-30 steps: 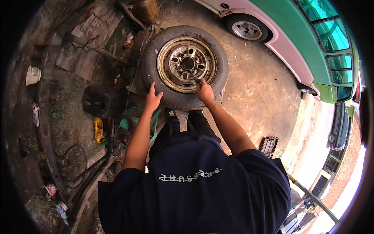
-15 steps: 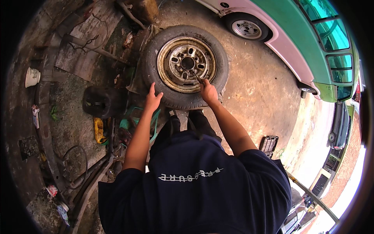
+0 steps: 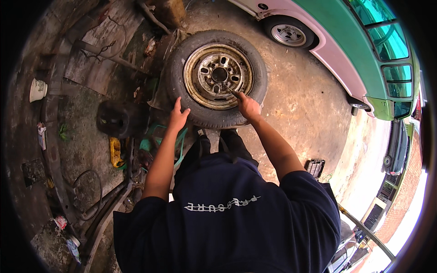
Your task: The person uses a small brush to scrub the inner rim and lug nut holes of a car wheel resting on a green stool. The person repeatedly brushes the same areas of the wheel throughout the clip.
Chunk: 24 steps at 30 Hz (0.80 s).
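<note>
In front of me lies a wheel: a worn black tyre point(image 3: 178, 63) around a rusty, dirty steel rim point(image 3: 187, 75) with a round centre hole and several slots. My left hand point(image 3: 178, 116) touches the tyre's near left sidewall, with thumb and forefinger spread apart and nothing seen in it. On the near right side, my right hand point(image 3: 249, 107) is closed around a short, slim dark tool point(image 3: 235, 93). The tool's front end points at the rim's lower right part; its exact kind is too small to tell. My curled fingers hide its rear end.
A green and pink vehicle point(image 3: 327, 50) stands at the far right. Left of the wheel are a black plastic container point(image 3: 119, 119), a yellow object point(image 3: 117, 152) and metal bars point(image 3: 102, 211). A dark plastic case point(image 3: 314, 167) lies on the floor at the right.
My right hand has shifted slightly right and toward me, and the tool has moved with it. The left hand and the wheel look almost unchanged.
</note>
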Tool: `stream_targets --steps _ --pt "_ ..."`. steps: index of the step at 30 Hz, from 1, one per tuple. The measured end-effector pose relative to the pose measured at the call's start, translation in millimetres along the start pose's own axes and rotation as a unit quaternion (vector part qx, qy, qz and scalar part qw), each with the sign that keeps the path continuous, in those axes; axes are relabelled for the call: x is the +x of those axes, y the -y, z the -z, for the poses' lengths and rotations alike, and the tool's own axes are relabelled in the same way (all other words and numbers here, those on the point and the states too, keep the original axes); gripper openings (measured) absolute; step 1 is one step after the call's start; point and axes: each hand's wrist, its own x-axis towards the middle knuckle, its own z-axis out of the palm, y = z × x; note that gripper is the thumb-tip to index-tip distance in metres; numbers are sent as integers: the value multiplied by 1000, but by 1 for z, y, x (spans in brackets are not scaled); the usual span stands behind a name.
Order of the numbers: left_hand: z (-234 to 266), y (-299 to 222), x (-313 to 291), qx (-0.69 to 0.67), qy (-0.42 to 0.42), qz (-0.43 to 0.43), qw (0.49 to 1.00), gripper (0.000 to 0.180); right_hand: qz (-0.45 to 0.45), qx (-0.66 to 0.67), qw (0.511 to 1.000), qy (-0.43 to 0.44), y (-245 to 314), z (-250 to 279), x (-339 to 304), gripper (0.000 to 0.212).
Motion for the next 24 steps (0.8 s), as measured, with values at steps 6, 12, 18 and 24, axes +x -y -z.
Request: stream_targets --steps 6,12,18,24 --pt "1 -2 -2 25 6 19 999 74 53 52 996 -58 -10 6 -3 32" --pt "2 -4 -4 11 13 23 1000 73 53 33 998 -22 -5 -7 3 32" --pt "2 1 -2 49 -4 26 998 73 24 36 999 -25 -17 -4 -10 33" --pt "0 7 -2 17 1 18 1000 73 44 67 995 -51 -7 -5 -7 31"
